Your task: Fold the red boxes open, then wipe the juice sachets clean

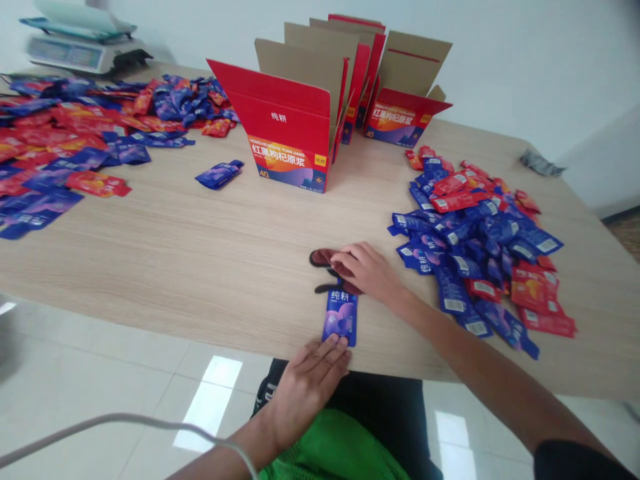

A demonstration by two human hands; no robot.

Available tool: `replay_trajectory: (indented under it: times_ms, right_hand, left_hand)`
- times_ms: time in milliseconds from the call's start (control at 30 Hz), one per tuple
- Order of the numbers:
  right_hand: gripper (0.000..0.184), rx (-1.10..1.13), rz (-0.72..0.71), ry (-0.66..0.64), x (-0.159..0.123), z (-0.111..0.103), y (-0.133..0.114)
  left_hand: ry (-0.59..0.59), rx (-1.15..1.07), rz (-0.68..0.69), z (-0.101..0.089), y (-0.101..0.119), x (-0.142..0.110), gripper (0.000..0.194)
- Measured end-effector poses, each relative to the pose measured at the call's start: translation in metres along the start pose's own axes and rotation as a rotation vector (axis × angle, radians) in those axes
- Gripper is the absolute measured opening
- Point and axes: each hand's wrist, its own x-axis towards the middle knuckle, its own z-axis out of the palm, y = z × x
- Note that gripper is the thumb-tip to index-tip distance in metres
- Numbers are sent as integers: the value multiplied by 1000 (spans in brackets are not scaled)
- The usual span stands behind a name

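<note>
Clock directions taken from the blue pouch under the hands, 12 o'clock pointing away from the person. Nearest: green garment at 6 o'clock; grey cable crossing at 8. Left hand: fingers straight and close together, laid flat over the near end of 1 blue pouch. Pouch lies face up on the tabletop, near its front edge, long side along the 6–12 line. At its far end, what look like dark-rimmed sunglasses, partly over the pouch. Right hand: fingers bent, pinching the sunglasses; exact thumb contact hidden.

At 2 o'clock, mixed heap of blue and red pouches, overlapping. Near 11, 1 lone blue pouch, flat. Between 11 and 12, red carton standing upright, flap raised, "40" printed on front. At 10, larger mixed pile. Farther, between 12 and 1, second open carton. Grey crumpled item at 2. Farthest, between 10 and 11: scale, slightly blurred.
</note>
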Motion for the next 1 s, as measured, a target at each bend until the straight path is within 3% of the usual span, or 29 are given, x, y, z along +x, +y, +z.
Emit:
replay_trajectory:
  times_ms: [100, 200, 333, 433, 533, 667, 733, 833, 867, 1000]
  right_hand:
    - [22, 24, 107, 191, 9, -23, -4]
    - [28, 199, 137, 314, -12, -39, -37]
    - [25, 324, -82, -40, -57, -28, -74]
    - [18, 287, -68, -75, -65, -6, -63]
    - [17, 150, -11, -22, -44, 7, -28]
    - [19, -32, 24, 16, -5, -3, 10]
    - [21, -10, 80, 129, 3, -17, 8]
    - [26, 159, 145, 302, -10, -36, -22]
    - [27, 223, 123, 282, -19, -39, -36]
    - [24, 370, -88, -49, -58, -25, -74]
  left_hand:
    - [2, -20, -24, 0, 1, -1, 33]
    - [-1, -39, -20, 2, 2, -2, 34]
    - [-5, -126, -72, 3, 4, -2, 27]
    - [-4, -109, -64, 3, 4, -2, 29]
    - [-18, -40, -18, 2, 3, -2, 36]
    - [-30, -22, -24, 0, 2, -3, 36]
    - [-31, -22, -28, 0, 2, -3, 36]
    - [-33, -33, -28, 1, 3, -3, 37]
    - [-25, -44, -32, 2, 4, -3, 36]
    - [5, -139, -80, 4, 6, -3, 26]
